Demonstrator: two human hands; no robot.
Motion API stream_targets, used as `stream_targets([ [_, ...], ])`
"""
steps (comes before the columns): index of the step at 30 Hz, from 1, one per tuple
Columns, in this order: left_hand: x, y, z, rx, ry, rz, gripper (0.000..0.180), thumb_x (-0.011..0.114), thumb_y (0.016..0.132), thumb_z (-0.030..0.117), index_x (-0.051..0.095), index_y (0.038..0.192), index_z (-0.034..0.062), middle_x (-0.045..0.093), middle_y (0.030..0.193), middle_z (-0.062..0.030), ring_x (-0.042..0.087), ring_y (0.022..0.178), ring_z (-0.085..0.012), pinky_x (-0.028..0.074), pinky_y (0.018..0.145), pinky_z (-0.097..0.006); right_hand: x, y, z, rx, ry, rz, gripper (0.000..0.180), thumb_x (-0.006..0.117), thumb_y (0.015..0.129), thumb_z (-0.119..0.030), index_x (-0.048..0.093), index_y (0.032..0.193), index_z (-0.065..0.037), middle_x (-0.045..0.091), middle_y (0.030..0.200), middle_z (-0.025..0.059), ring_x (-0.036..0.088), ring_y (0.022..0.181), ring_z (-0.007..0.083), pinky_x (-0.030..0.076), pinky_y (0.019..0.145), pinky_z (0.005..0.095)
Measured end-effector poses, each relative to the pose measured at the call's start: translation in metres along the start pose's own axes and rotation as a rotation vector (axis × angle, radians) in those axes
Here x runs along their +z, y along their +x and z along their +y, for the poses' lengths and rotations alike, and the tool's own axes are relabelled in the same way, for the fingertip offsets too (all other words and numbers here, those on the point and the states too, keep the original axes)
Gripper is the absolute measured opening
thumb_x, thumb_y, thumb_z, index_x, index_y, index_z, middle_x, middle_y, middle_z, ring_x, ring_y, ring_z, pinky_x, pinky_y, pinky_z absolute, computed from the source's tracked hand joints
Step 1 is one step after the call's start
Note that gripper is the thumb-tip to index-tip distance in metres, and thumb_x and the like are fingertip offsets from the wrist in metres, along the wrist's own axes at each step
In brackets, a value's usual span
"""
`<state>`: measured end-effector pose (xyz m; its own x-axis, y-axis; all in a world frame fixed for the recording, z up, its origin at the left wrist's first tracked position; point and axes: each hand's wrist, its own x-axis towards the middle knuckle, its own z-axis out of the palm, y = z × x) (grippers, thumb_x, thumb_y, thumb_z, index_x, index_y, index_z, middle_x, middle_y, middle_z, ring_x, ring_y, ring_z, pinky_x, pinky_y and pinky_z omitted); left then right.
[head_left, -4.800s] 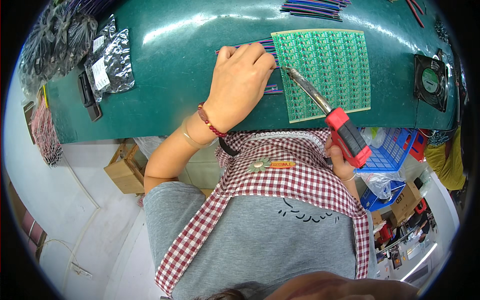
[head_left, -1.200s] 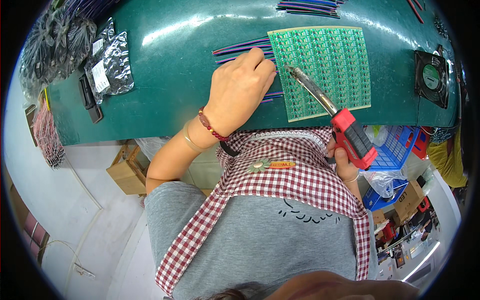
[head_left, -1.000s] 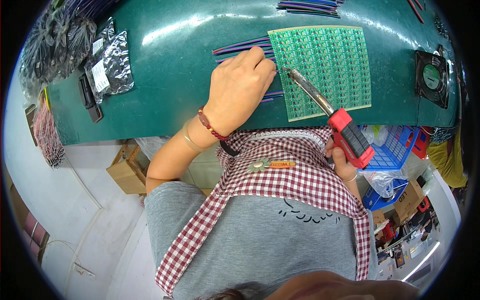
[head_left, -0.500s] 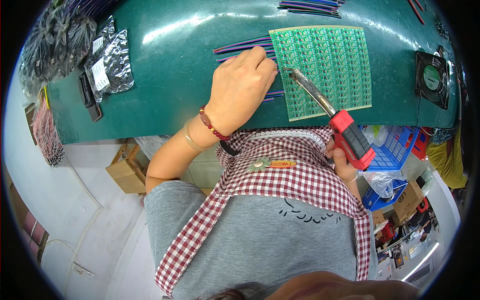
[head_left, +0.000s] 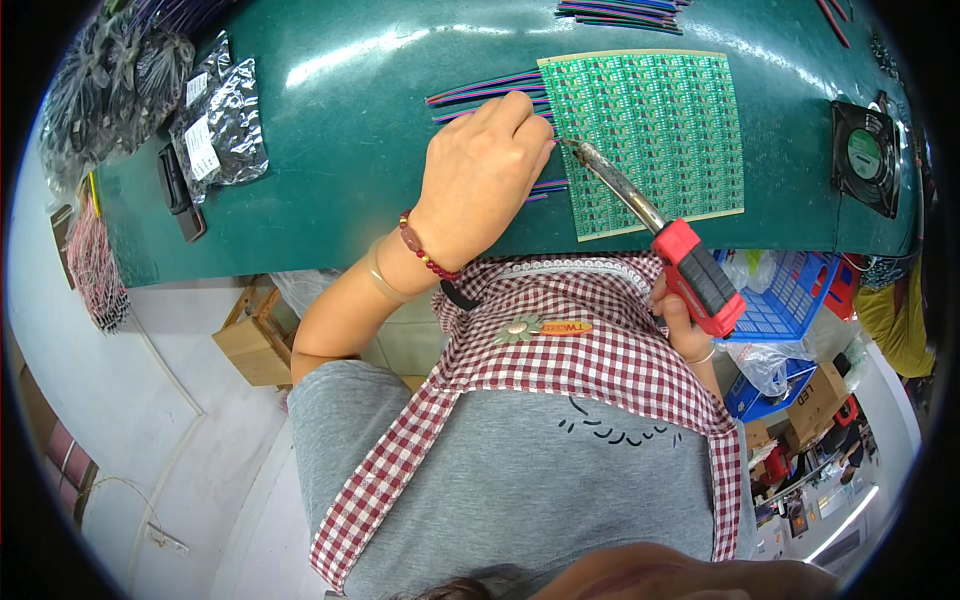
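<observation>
Left hand: the left hand [head_left: 480, 175] lies knuckles-up on the green table [head_left: 340, 140], fingers curled and pressing coloured wires [head_left: 490, 88] at the left edge of the circuit board panel [head_left: 660, 130].
Right hand: the right hand [head_left: 680, 325], mostly hidden below the table edge, grips the red handle of the soldering iron [head_left: 670, 240].
Iron tip: rests at the panel's left edge, just beside the left fingertips.
Circuit board panel: lies flat on the table, right of the left hand.
Wire bundle: fans out leftward from the panel, partly under the left hand.
Small fan [head_left: 865, 160]: well right of the panel.
Foil bags [head_left: 215, 125]: far left of the panel.
Blue basket [head_left: 790, 295]: below the table edge, right of the iron's handle.
</observation>
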<state>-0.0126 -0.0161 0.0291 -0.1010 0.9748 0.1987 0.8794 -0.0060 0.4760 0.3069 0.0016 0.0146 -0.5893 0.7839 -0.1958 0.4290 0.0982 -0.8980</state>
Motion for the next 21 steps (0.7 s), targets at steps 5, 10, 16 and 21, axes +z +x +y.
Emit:
stream_targets([
  [5,0.000,0.000,0.000,-0.002,-0.004,-0.007,0.007,0.070,0.079,0.010,0.064,0.081,0.0077,0.058,0.081,-0.0036,0.062,0.075,-0.0223,0.051,0.064,-0.034,-0.003,-0.008,0.002,0.039,0.047,0.029,0.023,0.070,0.080,-0.022,0.070,0.093,-0.003,0.068,0.085,0.0107,0.064,0.066,0.0256,0.049,0.062,0.0348],
  [10,0.001,-0.001,0.000,0.004,-0.022,0.013,0.008,0.071,0.078,0.009,0.063,0.081,0.0070,0.058,0.081,-0.0041,0.062,0.074,-0.0228,0.051,0.064,-0.034,0.002,-0.004,-0.003,0.003,0.002,0.049,0.022,0.070,0.080,-0.020,0.070,0.093,-0.003,0.067,0.085,0.0111,0.065,0.067,0.0259,0.050,0.062,0.0347],
  [16,0.002,-0.002,0.001,0.002,-0.019,0.019,0.009,0.071,0.078,0.008,0.063,0.081,0.0065,0.058,0.081,-0.0046,0.062,0.074,-0.0230,0.051,0.063,-0.034,0.001,-0.005,0.003,-0.017,-0.021,0.031,0.023,0.070,0.080,-0.020,0.070,0.094,-0.003,0.067,0.084,0.0114,0.065,0.068,0.0256,0.050,0.062,0.0343],
  [21,0.003,-0.002,0.001,-0.002,-0.019,0.025,0.009,0.071,0.077,0.008,0.063,0.081,0.0065,0.058,0.080,-0.0049,0.062,0.073,-0.0232,0.051,0.063,-0.034,0.000,-0.006,0.004,-0.034,0.035,0.045,0.023,0.070,0.080,-0.020,0.070,0.094,-0.003,0.067,0.084,0.0113,0.065,0.068,0.0256,0.050,0.062,0.0340],
])
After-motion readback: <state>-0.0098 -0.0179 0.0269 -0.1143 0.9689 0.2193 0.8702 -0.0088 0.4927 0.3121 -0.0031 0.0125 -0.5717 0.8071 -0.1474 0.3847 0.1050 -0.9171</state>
